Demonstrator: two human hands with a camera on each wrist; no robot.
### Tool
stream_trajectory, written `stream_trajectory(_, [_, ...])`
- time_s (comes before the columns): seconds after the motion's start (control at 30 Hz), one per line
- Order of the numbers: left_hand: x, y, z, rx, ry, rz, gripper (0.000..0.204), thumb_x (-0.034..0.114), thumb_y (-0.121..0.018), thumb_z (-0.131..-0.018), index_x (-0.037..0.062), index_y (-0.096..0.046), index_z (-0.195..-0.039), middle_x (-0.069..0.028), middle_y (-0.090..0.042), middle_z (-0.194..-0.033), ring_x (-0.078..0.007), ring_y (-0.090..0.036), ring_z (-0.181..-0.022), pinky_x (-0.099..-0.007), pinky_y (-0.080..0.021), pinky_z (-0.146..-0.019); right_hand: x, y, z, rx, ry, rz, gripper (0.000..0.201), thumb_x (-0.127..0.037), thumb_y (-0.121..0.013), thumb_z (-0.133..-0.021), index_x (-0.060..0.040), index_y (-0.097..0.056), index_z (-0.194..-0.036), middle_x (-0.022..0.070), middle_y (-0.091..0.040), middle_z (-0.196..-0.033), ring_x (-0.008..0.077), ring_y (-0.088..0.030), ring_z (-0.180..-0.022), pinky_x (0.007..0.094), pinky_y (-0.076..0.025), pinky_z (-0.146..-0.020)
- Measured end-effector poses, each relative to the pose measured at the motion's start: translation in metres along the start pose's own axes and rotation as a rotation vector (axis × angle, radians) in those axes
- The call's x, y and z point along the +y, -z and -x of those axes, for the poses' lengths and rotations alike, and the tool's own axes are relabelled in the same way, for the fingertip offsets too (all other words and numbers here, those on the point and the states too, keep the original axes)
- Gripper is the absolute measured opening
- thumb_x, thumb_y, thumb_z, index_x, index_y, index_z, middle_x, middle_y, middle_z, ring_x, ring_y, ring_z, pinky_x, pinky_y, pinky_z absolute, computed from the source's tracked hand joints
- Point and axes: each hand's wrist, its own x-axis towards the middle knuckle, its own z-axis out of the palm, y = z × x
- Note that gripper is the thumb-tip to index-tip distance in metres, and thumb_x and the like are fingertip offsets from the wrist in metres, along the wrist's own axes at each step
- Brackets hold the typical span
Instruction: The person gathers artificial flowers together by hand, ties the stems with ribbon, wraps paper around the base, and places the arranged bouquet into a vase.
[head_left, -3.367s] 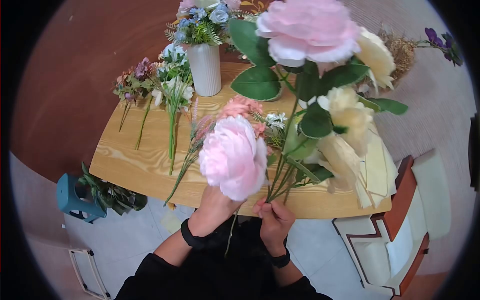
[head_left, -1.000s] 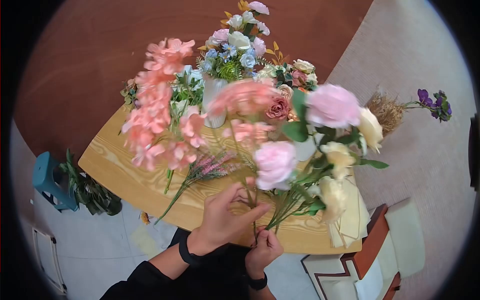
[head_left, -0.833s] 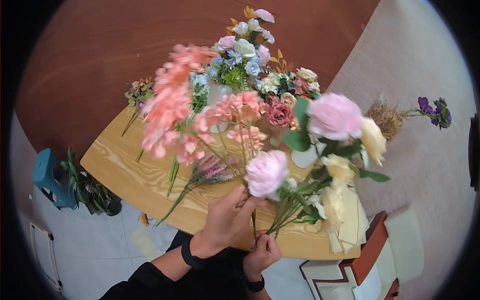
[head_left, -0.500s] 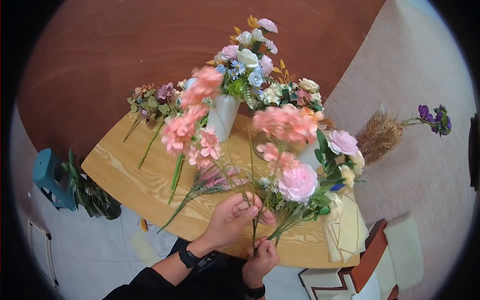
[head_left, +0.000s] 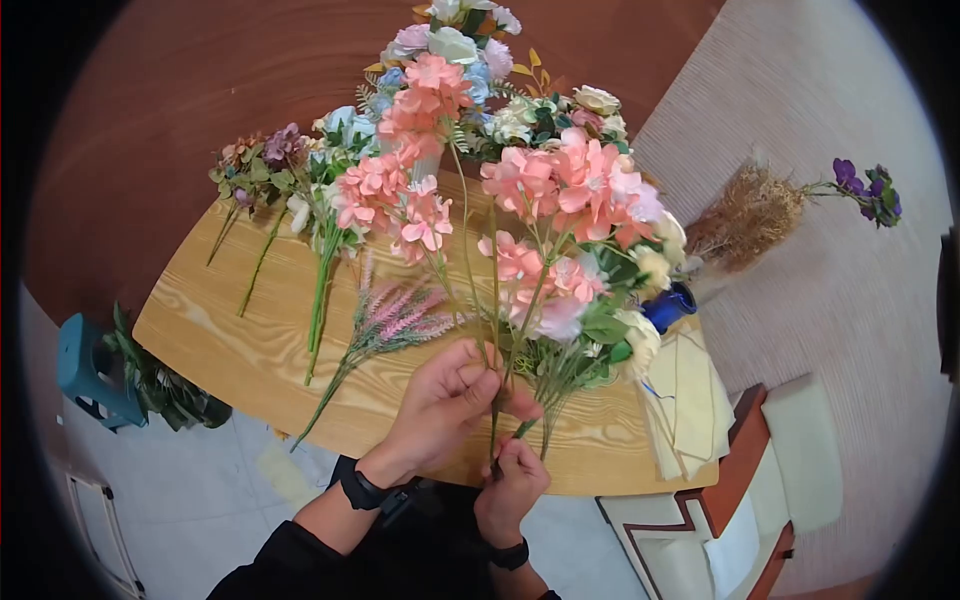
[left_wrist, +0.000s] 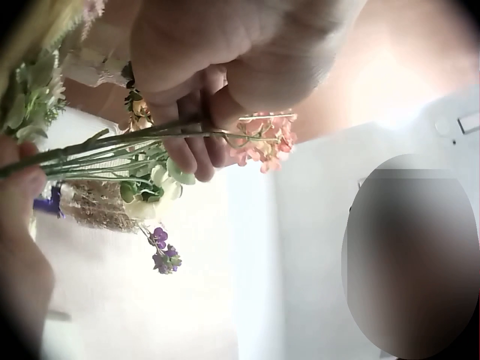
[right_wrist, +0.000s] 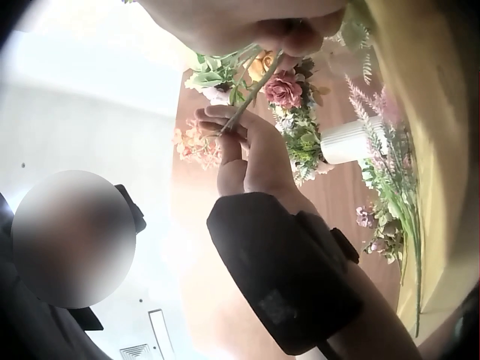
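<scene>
My left hand (head_left: pixel 440 400) pinches the stems of the coral flowers (head_left: pixel 590 185), which fan out above both hands. Lower and to the right, my right hand (head_left: pixel 512 490) grips the stem ends of the bunch with cream flowers (head_left: pixel 641 345) and a pink bloom partly behind the coral ones. In the left wrist view the left hand (left_wrist: pixel 225 67) curls its fingers round the stems (left_wrist: pixel 97 146), while the right hand (left_wrist: pixel 19 225) holds their lower part. The right wrist view has the left hand (right_wrist: pixel 251 154) at a green stem (right_wrist: pixel 255 94).
On the wooden table (head_left: pixel 390 400) lie pink lavender-like sprigs (head_left: pixel 400 318), green-stemmed bunches (head_left: pixel 320 290) and cream sheets (head_left: pixel 690 400). A white vase (head_left: pixel 428 165) with mixed flowers stands behind. Dried grass (head_left: pixel 750 215), a blue vase (head_left: pixel 668 306) and a white-and-brown seat (head_left: pixel 800 450) are at the right.
The coral flowers have come into the left hand and now spread upright, after swinging over the table. The pink and cream bunch has shifted behind them. The right hand has kept its grip.
</scene>
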Motion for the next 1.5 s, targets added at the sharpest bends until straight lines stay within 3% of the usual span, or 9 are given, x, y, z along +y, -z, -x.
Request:
stream_trajectory(0.2, [-0.004, -0.031, 0.002, 0.360, -0.228, -0.436, 0.023, 0.000, -0.059, -0.085, -0.0021, -0.046, -0.104, -0.0143, -0.064, -0.092, -0.0178, -0.062, -0.090, -0.0272, -0.049, -0.081, 0.004, -0.010, -0.004, 0.087, 0.233, 0.153, 0.016, -0.008, -0.051, -0.090, 0.0040, -0.058, -0.082, 0.0002, -0.051, -0.067, 0.0051, -0.040, -0.052, 0.0185, -0.031, -0.045])
stream_trajectory(0.27, [-0.011, -0.044, 0.005, 0.451, -0.546, -0.567, 0.029, -0.003, -0.064, -0.079, -0.0032, -0.047, -0.102, -0.0137, -0.064, -0.095, -0.0157, -0.063, -0.087, -0.0244, -0.050, -0.078, 0.007, -0.015, -0.006, 0.128, 0.344, 0.224, 0.018, -0.008, -0.050, -0.091, 0.0046, -0.058, -0.082, -0.0005, -0.051, -0.067, 0.0043, -0.039, -0.052, 0.0183, -0.030, -0.046])
stream_trajectory(0.5, [-0.011, -0.039, 0.009, 0.383, -0.735, -1.066, 0.036, -0.007, -0.065, -0.076, -0.0030, -0.046, -0.106, -0.0149, -0.064, -0.099, -0.0140, -0.065, -0.078, -0.0223, -0.052, -0.068, 0.001, -0.023, 0.000, 0.139, 0.409, 0.138, 0.023, -0.009, -0.047, -0.093, 0.0040, -0.056, -0.076, -0.0014, -0.050, -0.064, 0.0032, -0.039, -0.052, 0.0178, -0.028, -0.046])
stream_trajectory(0.77, [0.003, -0.035, 0.031, 0.212, -0.191, -0.473, 0.027, 0.021, -0.058, -0.088, -0.0059, -0.054, -0.090, -0.0116, -0.059, -0.091, -0.0249, -0.059, -0.097, -0.0386, -0.050, -0.085, -0.014, -0.016, -0.006, 0.048, 0.182, -0.047, 0.018, -0.007, -0.051, -0.091, 0.0061, -0.058, -0.081, 0.0009, -0.052, -0.069, 0.0056, -0.046, -0.057, 0.0172, -0.035, -0.049])
stream_trajectory(1.1, [0.019, 0.001, 0.013, -0.212, -0.097, -0.056, 0.026, 0.024, -0.058, -0.087, -0.0029, -0.058, -0.087, -0.0117, -0.056, -0.088, -0.0282, -0.058, -0.090, -0.0434, -0.050, -0.083, -0.030, -0.016, -0.004, -0.092, 0.022, -0.051, 0.013, -0.001, -0.051, -0.089, 0.0060, -0.061, -0.084, 0.0034, -0.059, -0.071, 0.0064, -0.052, -0.059, 0.0169, -0.033, -0.045])
stream_trajectory(1.17, [0.021, 0.008, 0.008, -0.303, -0.072, 0.038, 0.026, 0.024, -0.058, -0.087, -0.0022, -0.058, -0.086, -0.0118, -0.056, -0.087, -0.0290, -0.058, -0.088, -0.0445, -0.050, -0.083, -0.031, -0.022, -0.004, -0.009, 0.008, -0.010, 0.012, -0.001, -0.051, -0.085, 0.0012, -0.057, -0.074, 0.0004, -0.048, -0.062, 0.0039, -0.035, -0.047, 0.0185, -0.021, -0.041])
stream_trajectory(1.27, [0.023, 0.014, 0.003, -0.440, -0.031, 0.185, 0.026, 0.025, -0.058, -0.087, -0.0013, -0.059, -0.085, -0.0118, -0.055, -0.086, -0.0301, -0.058, -0.086, -0.0461, -0.050, -0.082, -0.021, -0.010, -0.009, -0.108, -0.005, 0.023, 0.014, -0.008, -0.057, -0.088, 0.0044, -0.062, -0.085, 0.0012, -0.058, -0.071, 0.0062, -0.051, -0.058, 0.0174, -0.034, -0.046])
stream_trajectory(1.43, [0.022, 0.001, 0.003, -0.371, 0.015, 0.189, 0.029, 0.034, -0.059, -0.084, 0.0053, -0.061, -0.084, -0.0079, -0.052, -0.080, -0.0240, -0.052, -0.071, -0.0429, -0.051, -0.077, -0.019, -0.013, -0.007, -0.132, 0.053, 0.005, 0.014, -0.010, -0.059, -0.086, 0.0021, -0.063, -0.083, -0.0003, -0.057, -0.069, 0.0045, -0.048, -0.057, 0.0166, -0.033, -0.046])
stream_trajectory(1.5, [0.023, -0.005, 0.008, -0.129, 0.244, 0.482, 0.029, 0.037, -0.058, -0.085, 0.0082, -0.062, -0.083, -0.0030, -0.046, -0.073, -0.0196, -0.047, -0.066, -0.0378, -0.049, -0.071, -0.018, -0.015, -0.005, -0.119, 0.071, 0.024, 0.014, -0.010, -0.059, -0.086, 0.0021, -0.063, -0.082, -0.0005, -0.057, -0.068, 0.0043, -0.048, -0.057, 0.0166, -0.033, -0.045])
